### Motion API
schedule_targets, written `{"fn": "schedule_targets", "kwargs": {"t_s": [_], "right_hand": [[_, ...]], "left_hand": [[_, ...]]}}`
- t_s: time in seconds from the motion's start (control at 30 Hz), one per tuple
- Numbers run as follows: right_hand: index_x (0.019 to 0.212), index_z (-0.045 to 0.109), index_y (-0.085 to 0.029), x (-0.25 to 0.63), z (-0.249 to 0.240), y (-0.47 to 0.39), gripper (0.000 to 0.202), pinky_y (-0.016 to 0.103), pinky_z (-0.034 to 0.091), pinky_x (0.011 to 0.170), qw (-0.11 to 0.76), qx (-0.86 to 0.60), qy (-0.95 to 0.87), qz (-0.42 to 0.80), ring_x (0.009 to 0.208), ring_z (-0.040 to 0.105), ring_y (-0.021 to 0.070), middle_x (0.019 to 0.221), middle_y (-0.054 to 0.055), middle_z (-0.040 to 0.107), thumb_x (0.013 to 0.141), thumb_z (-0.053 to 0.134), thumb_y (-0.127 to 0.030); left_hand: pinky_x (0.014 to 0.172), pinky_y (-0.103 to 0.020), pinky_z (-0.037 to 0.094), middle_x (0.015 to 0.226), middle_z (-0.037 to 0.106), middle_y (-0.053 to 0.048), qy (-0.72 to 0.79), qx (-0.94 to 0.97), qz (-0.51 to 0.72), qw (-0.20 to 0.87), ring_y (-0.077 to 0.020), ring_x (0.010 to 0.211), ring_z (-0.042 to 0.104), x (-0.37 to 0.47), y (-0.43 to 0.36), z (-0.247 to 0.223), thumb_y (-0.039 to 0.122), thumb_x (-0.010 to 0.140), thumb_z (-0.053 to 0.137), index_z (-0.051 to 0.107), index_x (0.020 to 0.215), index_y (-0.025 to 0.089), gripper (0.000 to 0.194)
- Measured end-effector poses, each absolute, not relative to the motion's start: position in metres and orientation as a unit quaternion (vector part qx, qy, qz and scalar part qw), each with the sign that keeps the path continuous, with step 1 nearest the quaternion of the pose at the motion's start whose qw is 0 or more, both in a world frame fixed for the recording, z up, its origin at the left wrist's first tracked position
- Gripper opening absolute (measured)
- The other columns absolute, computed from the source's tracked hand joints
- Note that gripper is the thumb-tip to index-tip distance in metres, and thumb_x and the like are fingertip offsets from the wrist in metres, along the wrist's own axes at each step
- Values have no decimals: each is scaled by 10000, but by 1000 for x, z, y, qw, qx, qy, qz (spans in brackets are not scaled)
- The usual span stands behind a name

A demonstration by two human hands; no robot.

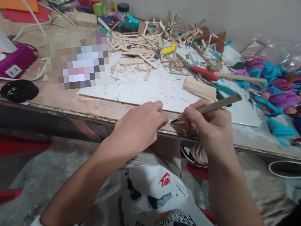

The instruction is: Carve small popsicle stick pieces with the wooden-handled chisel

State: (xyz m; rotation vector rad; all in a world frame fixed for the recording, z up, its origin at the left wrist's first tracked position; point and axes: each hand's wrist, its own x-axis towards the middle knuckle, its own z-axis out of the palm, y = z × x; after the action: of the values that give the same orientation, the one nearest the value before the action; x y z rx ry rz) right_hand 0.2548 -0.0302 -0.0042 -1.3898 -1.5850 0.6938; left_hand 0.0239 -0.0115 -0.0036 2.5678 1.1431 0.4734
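Note:
At the table's front edge, my right hand (213, 124) is closed around a slim pen-like craft tool (222, 103) with a pale handle. Its dark tip points left, toward my left fingertips, at a small light sliver on the edge. My left hand (139, 123) rests on the same edge with its fingers curled and pressed together. Whatever they pinch, if anything, is hidden from view. Just behind both hands lies a white board (150, 91), with a wooden block (199, 88) on it near my right hand.
Many loose wooden sticks (137, 47) are heaped on the board. Red-handled pliers (204, 73) lie right of them. Blue and purple cloth bundles (281, 91) cover the right side. A purple power socket (3, 61) and a black lid (19, 91) stand at left.

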Motion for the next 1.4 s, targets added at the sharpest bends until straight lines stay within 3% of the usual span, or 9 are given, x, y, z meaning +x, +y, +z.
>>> {"fn": "schedule_targets", "kwargs": {"t_s": [0.33,0.4,0.5,0.7,0.9,1.03,1.17,1.4], "right_hand": [[888,681,-187,253,-4,-28,388,221,465,532,421,-549,-656,301,567,529,82,706,-78,597,1096,787,-497],[955,701,-181,252,-4,-28,362,249,546,600,409,-561,-649,311,627,592,97,787,-55,650,1108,769,-501],[1181,754,-174,251,-5,-29,339,337,667,765,387,-577,-638,332,848,739,158,1061,30,776,1109,763,-505],[1394,734,-190,248,-3,-29,418,474,703,975,377,-577,-627,362,1140,787,251,1361,103,777,1099,778,-483],[1419,730,-196,249,1,-31,435,502,695,1017,364,-571,-634,373,1197,779,273,1413,110,764,1095,782,-481],[1432,724,-199,251,1,-28,441,508,693,1025,362,-574,-630,376,1208,777,274,1427,114,759,1096,780,-480],[1435,724,-200,253,0,-25,442,510,692,1029,356,-581,-626,379,1215,775,276,1435,116,757,1096,780,-478],[1424,726,-196,258,-5,-25,440,497,697,1008,347,-582,-630,379,1188,780,269,1409,111,764,1097,779,-485]], "left_hand": [[780,-358,411,1027,670,-43,406,884,164,167,-217,926,653,23,-14,-3,20,1029,616,888,1074,242,354],[799,-360,417,1055,677,-50,402,882,174,174,-218,937,653,21,-14,-5,26,1033,582,887,1104,232,375],[778,-364,400,996,648,-57,400,879,191,177,-228,903,632,19,-13,-9,60,1027,558,884,1048,206,357],[771,-332,414,964,645,-46,378,884,214,174,-201,856,630,19,-10,-14,149,1086,515,873,1052,213,365],[746,-303,449,915,633,-20,375,885,223,163,-170,793,612,19,-12,-11,138,1105,538,872,1083,211,342],[845,-335,607,1023,721,-19,388,883,210,160,-174,886,696,20,-13,-10,234,1152,679,795,1154,170,132],[936,-417,691,1170,776,-57,401,878,196,173,-211,1012,769,19,-11,-10,398,1140,775,759,1242,165,255],[996,-460,699,1276,781,-86,408,871,185,202,-241,1111,783,20,-13,-8,417,1135,782,757,1307,168,303]]}}
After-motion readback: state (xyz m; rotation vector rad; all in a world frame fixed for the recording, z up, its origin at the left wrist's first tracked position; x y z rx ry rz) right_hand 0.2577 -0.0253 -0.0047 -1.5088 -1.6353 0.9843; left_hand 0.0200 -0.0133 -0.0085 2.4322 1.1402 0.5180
